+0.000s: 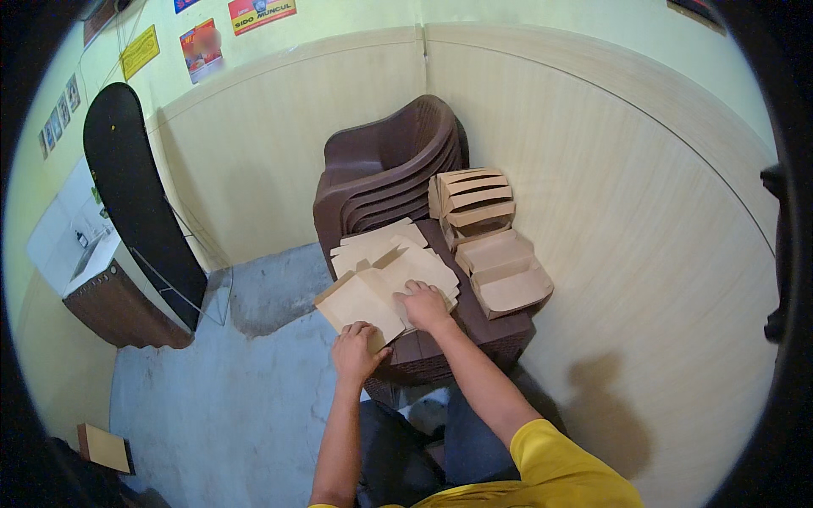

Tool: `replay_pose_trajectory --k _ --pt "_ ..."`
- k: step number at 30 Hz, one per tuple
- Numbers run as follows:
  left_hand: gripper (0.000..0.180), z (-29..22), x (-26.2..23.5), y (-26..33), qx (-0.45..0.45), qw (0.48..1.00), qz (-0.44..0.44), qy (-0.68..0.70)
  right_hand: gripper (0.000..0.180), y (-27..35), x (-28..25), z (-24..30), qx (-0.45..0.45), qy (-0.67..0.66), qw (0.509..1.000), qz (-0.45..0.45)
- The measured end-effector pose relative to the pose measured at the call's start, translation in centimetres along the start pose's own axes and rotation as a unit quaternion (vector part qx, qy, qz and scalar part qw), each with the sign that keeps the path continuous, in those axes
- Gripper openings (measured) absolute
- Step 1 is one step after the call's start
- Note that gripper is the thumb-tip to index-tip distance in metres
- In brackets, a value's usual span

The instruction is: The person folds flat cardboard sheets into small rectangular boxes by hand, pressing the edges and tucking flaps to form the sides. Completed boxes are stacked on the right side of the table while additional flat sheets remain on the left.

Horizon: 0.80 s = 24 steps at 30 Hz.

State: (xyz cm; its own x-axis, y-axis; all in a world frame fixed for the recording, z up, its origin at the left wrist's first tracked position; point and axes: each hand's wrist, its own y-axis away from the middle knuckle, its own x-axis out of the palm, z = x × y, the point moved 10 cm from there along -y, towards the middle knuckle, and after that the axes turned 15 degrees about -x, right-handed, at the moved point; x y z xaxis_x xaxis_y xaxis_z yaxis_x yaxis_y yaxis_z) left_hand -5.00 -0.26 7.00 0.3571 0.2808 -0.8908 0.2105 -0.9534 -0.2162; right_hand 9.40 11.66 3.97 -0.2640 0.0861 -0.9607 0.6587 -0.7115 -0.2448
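A partly folded brown cardboard food box [364,305] lies tilted before me, one panel raised toward the left. My left hand [357,349] grips its near edge, fingers curled over the rim. On the inner face of the cardboard rests my right hand [421,306], its fingers spread and pressing down. Under and behind the box is a pile of flat cardboard blanks [394,240]. All of this lies on the seat of a stack of brown plastic chairs [385,161].
To the right, an opened box [506,275] sits beside several nested folded boxes [474,199]. A pale panelled wall [644,220] closes in the right side. At left stand an ironing board [127,169] and a low cabinet [127,296]. A small box [105,449] is at lower left.
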Motion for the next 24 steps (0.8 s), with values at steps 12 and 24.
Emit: replay_pose_trajectory --k 12,24 --pt "0.022 1.3 2.1 -1.5 -0.083 0.993 0.036 0.074 0.021 1.1 -0.6 2.8 -0.108 -0.157 0.981 -0.021" --pt "0.02 0.9 4.3 -3.4 -0.098 0.961 0.01 0.258 0.036 1.3 -2.8 0.9 -0.036 -0.17 0.967 -0.184"
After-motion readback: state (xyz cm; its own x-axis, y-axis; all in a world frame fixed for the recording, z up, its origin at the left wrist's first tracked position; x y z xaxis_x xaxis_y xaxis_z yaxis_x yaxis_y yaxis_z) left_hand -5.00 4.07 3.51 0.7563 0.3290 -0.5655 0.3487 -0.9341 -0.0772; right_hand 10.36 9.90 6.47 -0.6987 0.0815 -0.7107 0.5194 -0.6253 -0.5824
